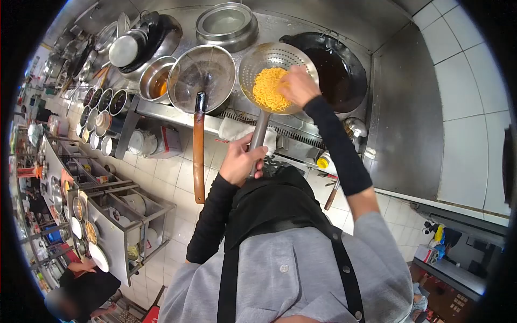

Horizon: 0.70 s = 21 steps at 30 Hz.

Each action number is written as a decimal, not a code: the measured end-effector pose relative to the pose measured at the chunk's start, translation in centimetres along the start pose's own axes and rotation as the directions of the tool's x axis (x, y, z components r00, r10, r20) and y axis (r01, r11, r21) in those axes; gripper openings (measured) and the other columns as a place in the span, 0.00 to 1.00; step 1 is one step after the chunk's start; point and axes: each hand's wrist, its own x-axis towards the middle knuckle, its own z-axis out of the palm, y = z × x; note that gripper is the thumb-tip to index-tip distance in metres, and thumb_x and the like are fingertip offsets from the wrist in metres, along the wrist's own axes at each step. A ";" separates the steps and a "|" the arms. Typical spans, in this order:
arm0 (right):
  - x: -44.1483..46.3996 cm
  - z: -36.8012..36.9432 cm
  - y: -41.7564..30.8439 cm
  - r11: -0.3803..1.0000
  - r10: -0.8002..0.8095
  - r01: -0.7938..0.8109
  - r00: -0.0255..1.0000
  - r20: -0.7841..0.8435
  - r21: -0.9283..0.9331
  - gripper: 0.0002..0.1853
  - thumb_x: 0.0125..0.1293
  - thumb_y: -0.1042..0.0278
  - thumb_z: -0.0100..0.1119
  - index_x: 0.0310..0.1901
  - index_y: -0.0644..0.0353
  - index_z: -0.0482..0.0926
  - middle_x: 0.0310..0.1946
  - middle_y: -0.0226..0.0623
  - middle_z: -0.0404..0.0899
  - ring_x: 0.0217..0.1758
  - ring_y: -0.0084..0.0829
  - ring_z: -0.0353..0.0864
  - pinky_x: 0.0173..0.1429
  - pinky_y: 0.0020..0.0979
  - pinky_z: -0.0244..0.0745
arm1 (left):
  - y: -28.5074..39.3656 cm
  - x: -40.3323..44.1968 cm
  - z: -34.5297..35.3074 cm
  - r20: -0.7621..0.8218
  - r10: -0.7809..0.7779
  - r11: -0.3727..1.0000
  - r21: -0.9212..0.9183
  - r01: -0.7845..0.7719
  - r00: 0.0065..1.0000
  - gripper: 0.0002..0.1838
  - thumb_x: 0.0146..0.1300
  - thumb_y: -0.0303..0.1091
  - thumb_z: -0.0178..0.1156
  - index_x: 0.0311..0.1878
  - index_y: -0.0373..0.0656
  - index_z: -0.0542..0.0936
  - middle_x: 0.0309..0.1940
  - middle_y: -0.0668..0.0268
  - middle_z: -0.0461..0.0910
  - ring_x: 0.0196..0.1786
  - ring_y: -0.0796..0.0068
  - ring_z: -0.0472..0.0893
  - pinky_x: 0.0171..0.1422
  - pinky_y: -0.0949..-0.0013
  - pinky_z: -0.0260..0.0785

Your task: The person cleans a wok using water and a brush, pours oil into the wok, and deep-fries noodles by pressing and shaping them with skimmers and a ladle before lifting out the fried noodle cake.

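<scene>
The lone camera rides on the wearer's head, close above that grey buttoned cloth shirt (264, 280), facing forward and steeply down toward the far silver steel counter (276, 26); the dark-rimmed left seems bent.

Noodles (267, 92): yellow throughout. Perforated ladle (288, 55): silver-grey, dotted with rows of holes; its handle (260, 127), plain grey. Mesh strainer (217, 72): grey, fine mesh pattern; wooden handle (199, 153) orange-brown, black at the neck. Wok (357, 72): black; liquid inside (328, 70), dark brown. Wearer's shirt (266, 274): grey, unpatterned. Apron (274, 212) and sleeves (340, 144): black. Cloth (235, 131): white. Wall tiles (466, 142): white, gridded by darker joints.
</scene>
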 end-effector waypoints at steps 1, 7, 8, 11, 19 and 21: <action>0.8 2.1 0.5 0.999 0.018 -0.013 0.992 0.128 -0.038 0.12 0.56 0.62 0.66 0.39 0.58 0.87 0.45 0.48 0.77 0.55 0.49 0.75 0.62 0.45 0.73 | 0.1 -0.8 0.2 0.011 -0.007 1.000 0.015 0.007 1.000 0.10 0.65 0.24 0.60 0.49 0.36 0.74 0.25 0.69 0.70 0.22 0.81 0.70 0.19 0.74 0.62; 2.5 4.2 1.0 0.998 0.051 -0.042 0.983 0.176 -0.054 0.17 0.56 0.55 0.66 0.39 0.61 0.87 0.50 0.51 0.79 0.59 0.51 0.74 0.65 0.46 0.71 | -1.9 -1.4 -1.4 0.048 -0.053 0.996 -0.064 0.056 0.997 0.09 0.65 0.25 0.60 0.46 0.35 0.74 0.25 0.70 0.69 0.22 0.82 0.69 0.18 0.75 0.61; 2.0 4.2 0.3 1.000 0.029 -0.029 0.989 0.147 -0.005 0.18 0.56 0.55 0.66 0.39 0.63 0.87 0.49 0.52 0.79 0.59 0.51 0.75 0.65 0.45 0.71 | -2.0 -1.5 -1.4 0.046 -0.055 0.995 -0.083 0.059 0.997 0.08 0.65 0.25 0.60 0.45 0.35 0.74 0.25 0.70 0.69 0.22 0.82 0.69 0.18 0.75 0.62; 2.1 3.7 -1.1 0.994 0.088 -0.091 0.995 -0.042 -0.068 0.21 0.56 0.53 0.67 0.40 0.67 0.85 0.48 0.56 0.80 0.57 0.52 0.76 0.67 0.45 0.69 | -1.6 -1.7 -1.1 0.035 -0.010 0.998 -0.068 0.012 0.999 0.07 0.65 0.25 0.60 0.44 0.36 0.74 0.25 0.70 0.70 0.21 0.82 0.69 0.18 0.76 0.62; 4.7 1.1 -2.3 0.984 0.174 -0.176 0.972 0.161 -0.003 0.17 0.55 0.59 0.65 0.37 0.68 0.85 0.42 0.52 0.82 0.51 0.50 0.79 0.58 0.44 0.75 | -3.7 -0.7 -2.5 0.019 -0.015 1.000 0.009 0.015 1.000 0.07 0.63 0.26 0.61 0.42 0.33 0.75 0.23 0.70 0.70 0.20 0.81 0.72 0.19 0.74 0.67; 4.3 -0.5 -2.4 0.998 0.065 -0.064 0.996 -0.060 0.009 0.15 0.55 0.61 0.65 0.36 0.67 0.85 0.39 0.51 0.82 0.48 0.50 0.79 0.57 0.44 0.75 | -3.8 -0.5 -2.5 0.007 -0.013 1.000 -0.012 0.013 1.000 0.08 0.63 0.26 0.61 0.42 0.33 0.75 0.23 0.70 0.70 0.20 0.81 0.72 0.19 0.74 0.67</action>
